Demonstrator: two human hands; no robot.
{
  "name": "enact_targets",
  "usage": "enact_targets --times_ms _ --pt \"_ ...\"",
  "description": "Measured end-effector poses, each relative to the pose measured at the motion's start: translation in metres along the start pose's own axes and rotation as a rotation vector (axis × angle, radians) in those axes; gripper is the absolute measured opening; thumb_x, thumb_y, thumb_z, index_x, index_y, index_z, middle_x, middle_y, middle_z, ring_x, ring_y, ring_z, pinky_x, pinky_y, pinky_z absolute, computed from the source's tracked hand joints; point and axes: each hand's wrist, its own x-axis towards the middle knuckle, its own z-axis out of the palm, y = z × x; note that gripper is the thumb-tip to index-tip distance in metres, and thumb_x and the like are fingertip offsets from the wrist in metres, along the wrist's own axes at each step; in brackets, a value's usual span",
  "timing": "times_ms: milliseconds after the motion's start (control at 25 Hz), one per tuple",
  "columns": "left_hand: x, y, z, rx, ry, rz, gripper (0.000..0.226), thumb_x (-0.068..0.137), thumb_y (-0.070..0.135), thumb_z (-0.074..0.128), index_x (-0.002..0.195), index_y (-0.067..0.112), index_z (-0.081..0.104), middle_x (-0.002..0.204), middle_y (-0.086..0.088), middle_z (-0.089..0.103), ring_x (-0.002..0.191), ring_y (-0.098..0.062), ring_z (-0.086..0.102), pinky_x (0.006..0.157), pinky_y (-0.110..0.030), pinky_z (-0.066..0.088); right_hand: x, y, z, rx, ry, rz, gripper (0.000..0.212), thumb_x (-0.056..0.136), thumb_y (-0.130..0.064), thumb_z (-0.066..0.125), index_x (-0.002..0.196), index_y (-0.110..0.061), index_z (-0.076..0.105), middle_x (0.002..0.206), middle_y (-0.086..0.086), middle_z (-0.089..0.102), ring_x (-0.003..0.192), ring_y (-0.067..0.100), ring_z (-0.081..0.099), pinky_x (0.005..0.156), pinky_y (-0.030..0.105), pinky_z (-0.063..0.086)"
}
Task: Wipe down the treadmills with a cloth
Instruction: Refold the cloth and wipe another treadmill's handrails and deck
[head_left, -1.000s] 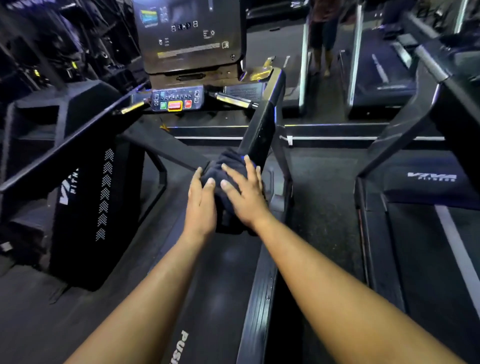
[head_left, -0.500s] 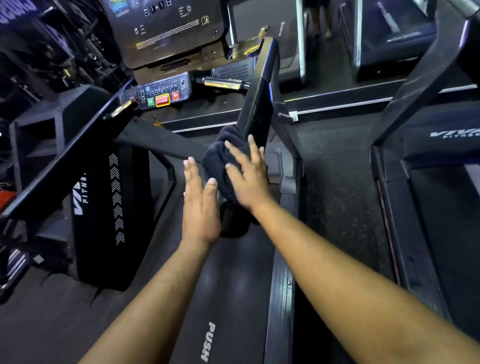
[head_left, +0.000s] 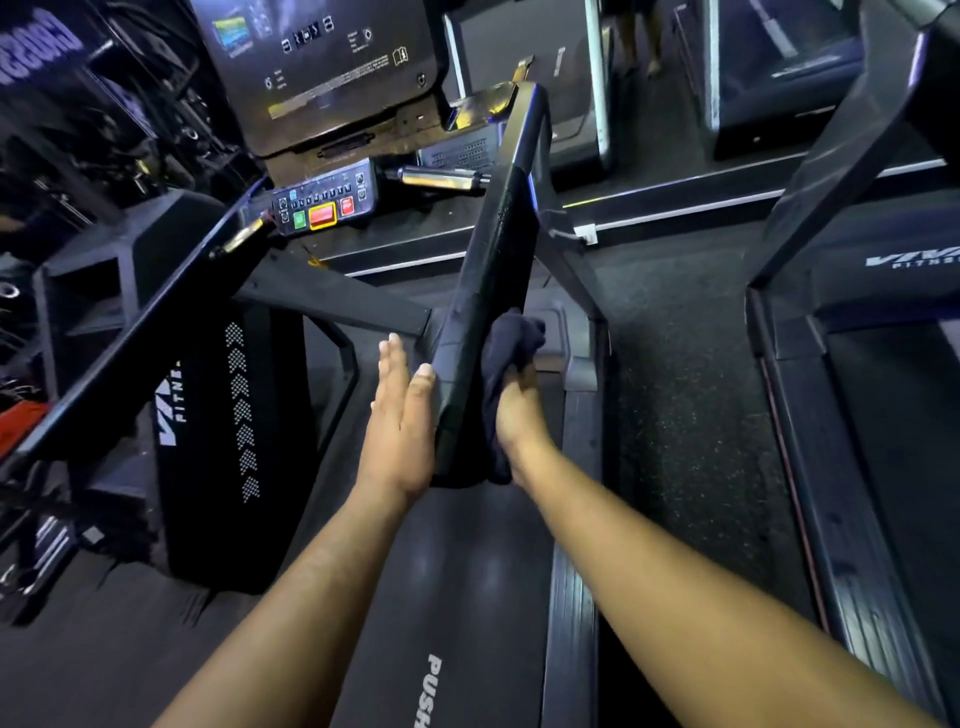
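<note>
- The cloth (head_left: 511, 364), dark and bunched, sits against the right face of the treadmill's right handrail (head_left: 493, 291), near its lower end, above the belt (head_left: 457, 597).
- Our right hand (head_left: 519, 410) has its grip curled around the cloth and pins it to the rail; the fingertips are hidden behind the fabric.
- Our left hand (head_left: 400, 421) lies flat on the opposite face of the same rail, fingers straight, grip released, holding nothing and seemingly bracing.
- We judge that we are wiping the lower rail, with most of its length above yet to be covered.
- Risk: the cloth is wadded, so only a small patch meets the surface, and a loose fold could slip out of our grip and drop onto the belt.
- Risk: we reach well forward with both arms, so a slip of the flat left palm on the smooth rail could cost us balance.
- Farther up, the control panel (head_left: 322, 202) with its green and red buttons lies beside the rail's upper stretch; a careless sweep there could press one.
- Beyond stands the console screen (head_left: 322, 67).
</note>
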Motion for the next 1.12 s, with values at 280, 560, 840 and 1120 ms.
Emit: enact_targets --times_ms 280,560,840,1120 --pt "0.003 -0.007 0.001 -0.056 0.063 0.035 0.082 0.090 0.064 0.022 0.158 0.022 0.002 0.166 0.009 -0.002 0.150 0.003 -0.004 0.126 -0.042 0.000 -0.026 -0.030 0.013 -0.695 -0.079 -0.553 0.056 0.097 -0.042 0.043 0.152 -0.040 0.032 0.168 -0.003 0.000 0.154 0.027 -0.003 0.122 0.049 0.007" --pt "-0.007 0.003 -0.001 -0.038 0.076 0.000 0.083 0.089 0.063 0.019 0.158 0.025 -0.007 0.165 0.012 -0.011 0.147 0.005 -0.010 0.124 -0.040 -0.007 -0.005 -0.056 0.012 -0.842 -0.146 -0.546 0.051 0.099 -0.040 0.049 0.148 -0.038 0.040 0.167 -0.005 -0.005 0.154 0.031 -0.002 0.123 0.047 0.011" --pt "-0.001 -0.002 -0.001 -0.176 0.090 0.034 0.089 0.086 0.069 0.020 0.157 0.024 -0.007 0.156 0.023 -0.009 0.133 0.027 -0.011 0.125 -0.042 0.001 -0.017 -0.048 0.010 -0.647 -0.139 -0.421 0.056 0.103 -0.040 0.045 0.154 -0.042 0.022 0.167 0.000 -0.009 0.154 0.022 -0.006 0.125 0.044 0.006" --pt "-0.004 0.000 -0.001 -0.257 0.099 0.011 0.071 0.098 0.049 0.024 0.158 0.023 -0.003 0.167 0.005 -0.003 0.147 0.003 0.000 0.124 -0.029 0.003 -0.093 0.012 0.009 -0.380 -0.090 -0.508 0.066 0.097 -0.049 0.040 0.157 -0.038 0.014 0.165 -0.011 0.005 0.151 0.001 0.000 0.120 0.021 0.006"
